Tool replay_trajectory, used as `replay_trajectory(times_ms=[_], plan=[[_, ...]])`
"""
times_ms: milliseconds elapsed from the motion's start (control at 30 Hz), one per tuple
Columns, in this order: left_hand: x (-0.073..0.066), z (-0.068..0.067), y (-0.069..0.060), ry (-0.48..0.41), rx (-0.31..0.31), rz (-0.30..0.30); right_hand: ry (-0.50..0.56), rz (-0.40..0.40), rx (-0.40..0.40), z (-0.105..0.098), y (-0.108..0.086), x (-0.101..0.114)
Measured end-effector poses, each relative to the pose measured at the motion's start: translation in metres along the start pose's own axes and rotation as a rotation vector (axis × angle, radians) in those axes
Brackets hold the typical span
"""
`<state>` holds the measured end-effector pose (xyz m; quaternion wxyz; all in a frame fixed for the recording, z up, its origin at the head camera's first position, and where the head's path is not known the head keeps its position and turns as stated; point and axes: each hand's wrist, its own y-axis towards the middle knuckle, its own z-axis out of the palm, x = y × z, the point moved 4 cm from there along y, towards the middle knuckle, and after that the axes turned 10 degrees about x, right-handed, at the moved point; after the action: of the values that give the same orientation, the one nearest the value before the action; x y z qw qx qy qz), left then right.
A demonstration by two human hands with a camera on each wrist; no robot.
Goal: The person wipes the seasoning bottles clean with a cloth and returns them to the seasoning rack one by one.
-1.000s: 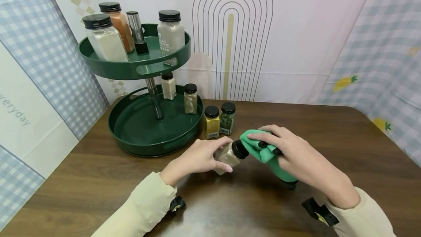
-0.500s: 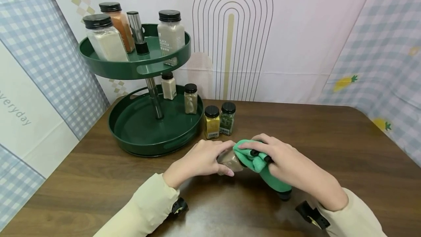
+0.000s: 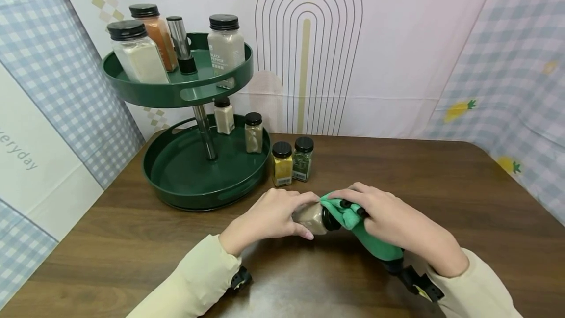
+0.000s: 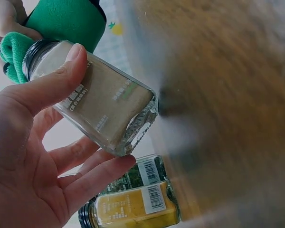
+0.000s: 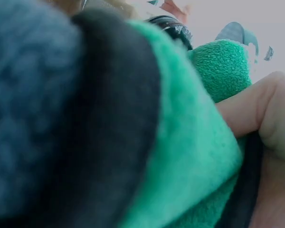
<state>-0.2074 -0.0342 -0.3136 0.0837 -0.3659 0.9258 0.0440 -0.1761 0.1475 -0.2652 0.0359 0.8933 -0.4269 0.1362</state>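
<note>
Glass spice jar, pale powder inside, sits tilted in the left hand, held over the bench; that grip is half closed, thumb along one face and fingers round the other side. The right hand has its fingers bent over a bunched green cloth, pinching it against the jar's black lid, while a loose end hangs toward the wrist. Half a second ago the cloth hid nearly all of that lid; now much of it shows again. Just behind, a yellow jar and a green-flecked jar stand close together, beside a two-tier green stand. Two small jars stand on its lower tier, three larger ones and a silver cylinder above. Line-arch fabric backs the brown wood bench, with blue gingham at both sides.
</note>
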Motion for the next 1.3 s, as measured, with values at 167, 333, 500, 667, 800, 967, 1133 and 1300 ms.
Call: replay_trajectory(times_ms=[167, 333, 500, 667, 800, 967, 1133, 1300], plan=[[0.003, 0.001, 0.000, -0.026, 0.010, -0.012, -0.059, 0.054, 0.067, 0.003, 0.000, -0.007], [0.009, 0.001, -0.001, -0.066, 0.002, -0.038, -0.070, 0.082, 0.131, 0.001, -0.004, -0.015], [0.010, 0.001, 0.000, -0.081, 0.005, -0.025, -0.078, 0.046, -0.046, -0.012, -0.008, -0.010], [0.016, 0.002, -0.001, -0.160, 0.029, -0.066, -0.061, -0.147, -0.131, -0.008, -0.004, 0.011], [0.021, 0.002, -0.001, -0.219, 0.049, -0.096, -0.095, -0.190, -0.105, 0.001, 0.002, 0.019], [0.021, 0.002, 0.000, -0.218, 0.056, -0.094, -0.101, -0.158, -0.102, 0.001, 0.001, 0.016], [0.018, 0.001, 0.001, -0.207, 0.051, -0.088, -0.089, -0.153, -0.081, -0.001, -0.001, 0.013], [0.015, 0.001, 0.001, -0.190, 0.040, -0.074, -0.103, -0.177, -0.088, -0.002, -0.003, 0.013]])
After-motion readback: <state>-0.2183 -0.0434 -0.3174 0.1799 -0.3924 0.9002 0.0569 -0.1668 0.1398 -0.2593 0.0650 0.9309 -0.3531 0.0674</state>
